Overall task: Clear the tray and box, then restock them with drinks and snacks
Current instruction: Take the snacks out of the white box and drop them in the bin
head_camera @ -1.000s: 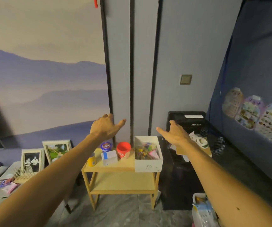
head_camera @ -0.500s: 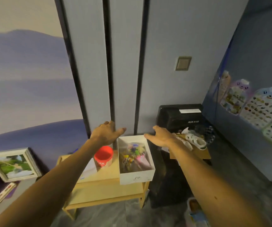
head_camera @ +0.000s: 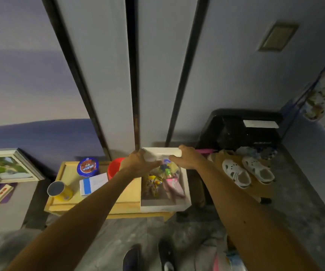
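A white box point(head_camera: 163, 208) stands at the right end of a wooden tray point(head_camera: 69, 206) on a low table. Colourful snack packets point(head_camera: 162, 179) fill the box. My left hand point(head_camera: 138, 163) grips the box's far left corner, thumb lying inside the rim. My right hand point(head_camera: 188, 157) curls over the far right corner. On the tray to the left stand a red cup point(head_camera: 114, 169), a blue round tin point(head_camera: 87, 166), a yellow can point(head_camera: 59, 191) and a small white and blue carton point(head_camera: 93, 183).
A black appliance point(head_camera: 241, 130) stands right of the table, with white shoes point(head_camera: 236, 175) on a board in front of it. A framed picture point(head_camera: 7, 167) leans at the left. My feet point(head_camera: 132, 257) and a plastic bag point(head_camera: 228, 259) are on the floor below.
I have stepped closer and the view has tilted down. Both hands dropped from open in the air onto the far rim of the white box.
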A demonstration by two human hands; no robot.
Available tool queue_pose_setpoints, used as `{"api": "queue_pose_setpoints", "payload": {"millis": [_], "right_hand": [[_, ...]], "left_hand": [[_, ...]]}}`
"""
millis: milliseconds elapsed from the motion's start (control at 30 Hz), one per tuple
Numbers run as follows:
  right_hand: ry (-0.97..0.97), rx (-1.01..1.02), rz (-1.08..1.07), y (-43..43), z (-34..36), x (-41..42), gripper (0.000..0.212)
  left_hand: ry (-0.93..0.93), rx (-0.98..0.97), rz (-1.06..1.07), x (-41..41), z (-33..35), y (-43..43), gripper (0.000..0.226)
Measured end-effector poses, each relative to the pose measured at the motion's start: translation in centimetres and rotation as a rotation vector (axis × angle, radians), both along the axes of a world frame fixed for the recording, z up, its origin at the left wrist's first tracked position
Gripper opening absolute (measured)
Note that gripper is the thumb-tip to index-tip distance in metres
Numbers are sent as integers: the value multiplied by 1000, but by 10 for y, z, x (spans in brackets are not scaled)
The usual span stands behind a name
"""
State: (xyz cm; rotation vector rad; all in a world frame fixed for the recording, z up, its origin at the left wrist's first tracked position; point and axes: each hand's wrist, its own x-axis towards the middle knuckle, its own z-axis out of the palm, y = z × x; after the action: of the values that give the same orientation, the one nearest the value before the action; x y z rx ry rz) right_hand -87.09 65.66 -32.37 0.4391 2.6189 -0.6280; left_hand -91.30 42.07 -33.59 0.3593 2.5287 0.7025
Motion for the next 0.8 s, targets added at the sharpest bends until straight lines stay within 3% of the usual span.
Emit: {"api": "queue_pose_setpoints", "payload": {"millis": [133, 267, 333, 467, 800], "right_hand": [[-27, -26, 92, 11, -43, -28, 83], [-113, -63, 180, 16, -97, -51, 80], [-126, -86, 208, 17, -126, -60, 77], [-114, -88, 164, 16, -184, -70, 97], [32, -30, 26, 5, -274, -64, 111]], "left_hand": [[-79, -41, 142, 11, -28, 20, 116], [-167, -44, 270, 28, -81, 47, 69], [-236, -8, 360, 36, -112, 59, 78], [-194, 9, 493, 41, -162, 82, 95], [-80, -164, 485, 26, -239, 104, 81]]}}
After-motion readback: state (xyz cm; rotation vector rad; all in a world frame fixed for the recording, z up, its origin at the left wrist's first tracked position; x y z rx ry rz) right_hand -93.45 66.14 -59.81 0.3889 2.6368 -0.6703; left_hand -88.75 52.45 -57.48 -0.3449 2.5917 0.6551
